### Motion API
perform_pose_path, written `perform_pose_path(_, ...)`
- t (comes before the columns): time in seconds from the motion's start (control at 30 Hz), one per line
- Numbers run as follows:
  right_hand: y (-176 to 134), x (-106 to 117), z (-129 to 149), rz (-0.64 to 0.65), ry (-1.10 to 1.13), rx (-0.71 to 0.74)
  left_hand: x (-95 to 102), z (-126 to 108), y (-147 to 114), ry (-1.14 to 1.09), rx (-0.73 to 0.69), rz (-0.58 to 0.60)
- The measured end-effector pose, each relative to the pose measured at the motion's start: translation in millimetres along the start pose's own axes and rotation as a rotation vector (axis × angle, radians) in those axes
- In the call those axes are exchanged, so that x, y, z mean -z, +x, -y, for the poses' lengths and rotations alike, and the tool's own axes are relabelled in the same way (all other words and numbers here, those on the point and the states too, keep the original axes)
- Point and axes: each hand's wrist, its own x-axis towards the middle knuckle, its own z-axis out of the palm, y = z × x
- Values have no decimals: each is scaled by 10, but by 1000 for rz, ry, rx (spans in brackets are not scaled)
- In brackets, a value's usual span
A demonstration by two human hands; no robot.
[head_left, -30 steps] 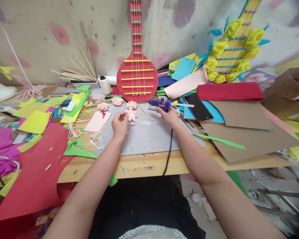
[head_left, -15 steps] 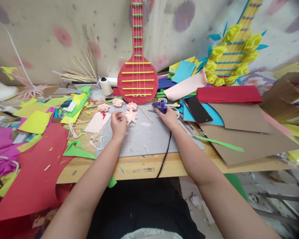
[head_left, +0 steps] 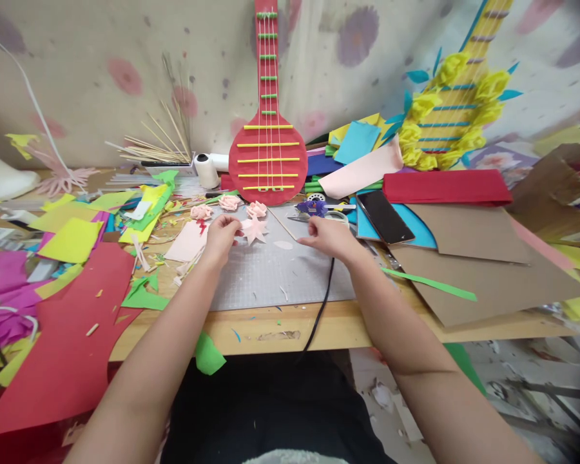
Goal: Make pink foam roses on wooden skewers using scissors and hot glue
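My left hand [head_left: 221, 238] pinches the edge of a pale pink paper flower [head_left: 256, 230] with pointed petals, held over the grey cutting mat [head_left: 251, 283]. The fingers of my right hand [head_left: 331, 238] are closed on the near end of a thin wooden stick [head_left: 282, 223] that slants across the mat. Just beyond that hand lies a purple glue gun [head_left: 312, 207], its black cord [head_left: 321, 306] running over the table's front edge. Several finished pink paper roses, one a rose [head_left: 256, 209] near the stick's far end, sit behind my left hand.
A red paper lute [head_left: 269, 154] leans against the wall behind the mat. On the right are a black phone [head_left: 385, 216] and brown cardboard [head_left: 493, 283]. Red paper [head_left: 67, 335] and coloured scraps cover the left. A yellow flowered instrument [head_left: 447, 109] stands back right.
My right hand has let go of the glue gun, come nearer and taken the stick's near end. My left hand has shifted slightly left and now pinches the flower's edge.
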Motion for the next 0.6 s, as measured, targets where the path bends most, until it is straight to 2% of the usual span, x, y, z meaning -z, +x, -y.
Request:
perform_pose_path(0.1, 59, -102, 235, -191, 166, 341, -19, -93, -32, 110, 51, 73)
perform_pose_path(0.17, 112, -202, 385, -301, 197, 505, -45, -141, -54, 175, 60, 92)
perform_pose_path(0.27, 184, -339, 571, -320, 170, 651, -84, -189, -82, 238, 85, 108)
perform_pose_path(0.37, 248, -439, 682, -308, 109, 698, -97, -211, -96, 259, 108, 153)
perform_pose_path(0.6, 322, -533, 742, -333, 121, 636, -73, -210, -89, 298, 117, 187)
